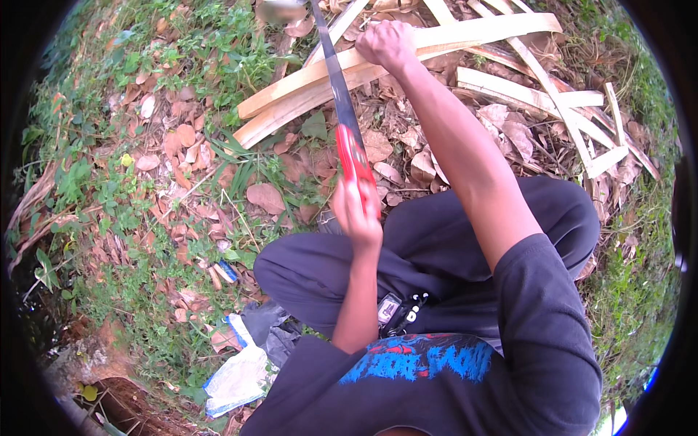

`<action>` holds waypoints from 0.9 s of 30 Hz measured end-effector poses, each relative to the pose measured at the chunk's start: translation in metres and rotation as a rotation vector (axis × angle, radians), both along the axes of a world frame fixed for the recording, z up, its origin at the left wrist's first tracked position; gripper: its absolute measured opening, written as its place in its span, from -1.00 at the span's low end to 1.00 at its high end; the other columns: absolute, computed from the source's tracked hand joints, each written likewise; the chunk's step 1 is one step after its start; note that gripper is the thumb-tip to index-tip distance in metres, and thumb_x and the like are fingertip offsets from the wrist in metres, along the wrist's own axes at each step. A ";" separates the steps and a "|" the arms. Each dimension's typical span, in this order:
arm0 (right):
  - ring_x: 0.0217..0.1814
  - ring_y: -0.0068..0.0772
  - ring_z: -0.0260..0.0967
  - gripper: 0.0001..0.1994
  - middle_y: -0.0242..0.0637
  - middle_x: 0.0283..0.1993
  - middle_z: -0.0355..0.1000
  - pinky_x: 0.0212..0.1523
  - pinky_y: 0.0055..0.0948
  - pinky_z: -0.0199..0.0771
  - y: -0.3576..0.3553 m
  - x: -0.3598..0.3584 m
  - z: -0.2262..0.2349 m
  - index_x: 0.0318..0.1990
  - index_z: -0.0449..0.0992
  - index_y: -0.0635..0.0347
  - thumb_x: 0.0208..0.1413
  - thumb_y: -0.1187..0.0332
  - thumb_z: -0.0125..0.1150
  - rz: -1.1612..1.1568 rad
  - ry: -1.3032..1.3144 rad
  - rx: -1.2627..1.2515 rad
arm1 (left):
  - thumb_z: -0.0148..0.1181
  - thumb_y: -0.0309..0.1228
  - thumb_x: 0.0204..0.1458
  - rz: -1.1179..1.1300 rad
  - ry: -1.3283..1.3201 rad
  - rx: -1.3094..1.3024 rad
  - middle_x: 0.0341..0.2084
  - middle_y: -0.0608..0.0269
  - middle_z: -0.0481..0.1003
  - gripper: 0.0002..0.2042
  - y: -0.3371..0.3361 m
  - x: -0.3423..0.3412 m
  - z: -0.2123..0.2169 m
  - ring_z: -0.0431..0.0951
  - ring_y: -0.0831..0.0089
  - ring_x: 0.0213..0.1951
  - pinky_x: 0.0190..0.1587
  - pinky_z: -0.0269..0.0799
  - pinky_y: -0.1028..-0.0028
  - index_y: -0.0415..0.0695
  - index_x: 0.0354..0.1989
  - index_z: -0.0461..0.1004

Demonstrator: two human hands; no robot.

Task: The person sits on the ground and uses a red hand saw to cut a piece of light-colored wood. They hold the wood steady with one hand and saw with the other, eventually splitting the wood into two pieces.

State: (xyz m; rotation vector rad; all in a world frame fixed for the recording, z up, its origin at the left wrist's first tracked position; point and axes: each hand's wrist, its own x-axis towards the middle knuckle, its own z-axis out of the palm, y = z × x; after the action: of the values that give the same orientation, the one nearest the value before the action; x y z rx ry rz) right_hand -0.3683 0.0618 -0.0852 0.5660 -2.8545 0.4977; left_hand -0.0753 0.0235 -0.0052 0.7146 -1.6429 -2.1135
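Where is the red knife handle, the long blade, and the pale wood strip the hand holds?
red knife handle (354, 156), head view, middle of the handle.
long blade (336, 73), head view, mid-blade.
pale wood strip (480, 33), head view, its flat face.

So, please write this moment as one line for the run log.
left hand: grips red handle of long knife | right hand: holds pale split wood strip | ground: dry leaves, grass

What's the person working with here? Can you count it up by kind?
Long knife with red handle: 1, in the left hand
Pale split wooden strips: about 10, one under the right hand
Scraps of plastic litter: about 3
Total: about 14
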 end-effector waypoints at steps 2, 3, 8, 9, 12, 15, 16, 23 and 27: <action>-0.58 -0.27 0.48 -0.65 -0.20 -0.62 0.48 -0.51 -0.19 0.48 0.007 -0.006 -0.006 -0.67 0.47 0.05 0.06 0.23 -0.17 -0.006 -0.017 0.089 | -0.21 -0.22 0.29 -0.075 0.034 0.001 -0.69 0.40 0.22 -0.67 0.009 0.039 0.002 0.13 0.71 -0.73 -0.67 0.03 0.64 -0.25 -0.31 0.33; -0.58 -0.27 0.48 -0.65 -0.19 -0.62 0.48 -0.51 -0.19 0.48 0.004 -0.001 -0.001 -0.67 0.47 0.05 0.06 0.23 -0.17 -0.010 -0.046 0.031 | -0.21 -0.21 0.28 -0.120 0.082 0.036 -0.69 0.39 0.23 -0.64 0.008 0.050 0.000 0.13 0.71 -0.74 -0.68 0.03 0.64 -0.30 -0.26 0.35; -0.59 -0.29 0.48 -0.66 -0.19 -0.60 0.49 -0.52 -0.20 0.47 -0.008 0.011 0.009 -0.66 0.49 0.05 0.07 0.24 -0.14 0.035 -0.025 0.001 | -0.20 -0.24 0.34 -0.165 0.221 0.100 -0.58 0.37 0.27 -0.73 -0.049 -0.058 -0.038 0.22 0.66 -0.59 -0.56 0.12 0.63 -0.16 -0.29 0.29; -0.59 -0.29 0.47 -0.66 -0.20 -0.60 0.49 -0.53 -0.21 0.47 -0.006 0.008 0.008 -0.66 0.49 0.05 0.07 0.24 -0.13 0.025 -0.014 0.008 | -0.19 -0.23 0.34 -0.129 0.179 0.117 -0.60 0.39 0.24 -0.73 -0.049 -0.080 -0.030 0.17 0.67 -0.62 -0.58 0.07 0.61 -0.11 -0.38 0.24; -0.58 -0.27 0.47 -0.66 -0.21 -0.62 0.48 -0.53 -0.23 0.47 0.000 0.003 0.004 -0.65 0.50 0.07 0.08 0.26 -0.12 0.032 -0.009 0.034 | -0.21 -0.26 0.33 -0.148 0.187 0.146 -0.67 0.40 0.19 -0.73 -0.024 -0.037 -0.021 0.15 0.66 -0.67 -0.59 0.09 0.62 -0.14 -0.37 0.26; -0.59 -0.27 0.45 -0.67 -0.21 -0.65 0.45 -0.53 -0.23 0.46 0.002 -0.001 0.003 -0.65 0.50 0.08 0.08 0.27 -0.11 0.031 -0.133 0.044 | -0.21 -0.22 0.25 -0.053 0.067 0.068 -0.76 0.40 0.14 -0.68 0.014 0.040 -0.005 0.10 0.66 -0.77 -0.63 0.11 0.61 -0.27 -0.35 0.29; -0.60 -0.27 0.43 -0.68 -0.20 -0.65 0.44 -0.52 -0.23 0.45 0.003 0.002 0.005 -0.64 0.51 0.07 0.07 0.27 -0.11 0.059 -0.111 0.048 | -0.21 -0.25 0.23 -0.069 0.088 0.076 -0.80 0.40 0.13 -0.69 0.017 0.051 -0.002 0.10 0.65 -0.79 -0.63 0.13 0.62 -0.28 -0.33 0.29; -0.60 -0.29 0.43 -0.71 -0.22 -0.62 0.47 -0.55 -0.24 0.41 -0.004 0.006 0.000 -0.65 0.52 0.03 0.02 0.26 -0.05 0.063 -0.032 -0.036 | -0.19 -0.26 0.29 -0.116 0.174 0.064 -0.66 0.37 0.20 -0.74 -0.030 -0.046 -0.031 0.12 0.62 -0.67 -0.59 0.06 0.58 -0.14 -0.40 0.24; -0.58 -0.28 0.45 -0.71 -0.19 -0.59 0.50 -0.53 -0.22 0.41 0.005 0.002 0.020 -0.62 0.55 0.03 0.02 0.24 -0.06 0.018 -0.168 -0.071 | -0.24 -0.29 0.27 0.002 0.068 -0.036 -0.69 0.31 0.20 -0.72 -0.002 0.031 -0.018 0.16 0.58 -0.71 -0.62 0.15 0.58 -0.24 -0.35 0.29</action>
State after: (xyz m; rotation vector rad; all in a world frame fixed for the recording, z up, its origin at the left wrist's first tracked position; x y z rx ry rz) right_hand -0.3667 0.0664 -0.0653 0.5623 -2.9765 0.6770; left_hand -0.0444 0.0214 -0.0236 0.6256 -1.6392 -2.0784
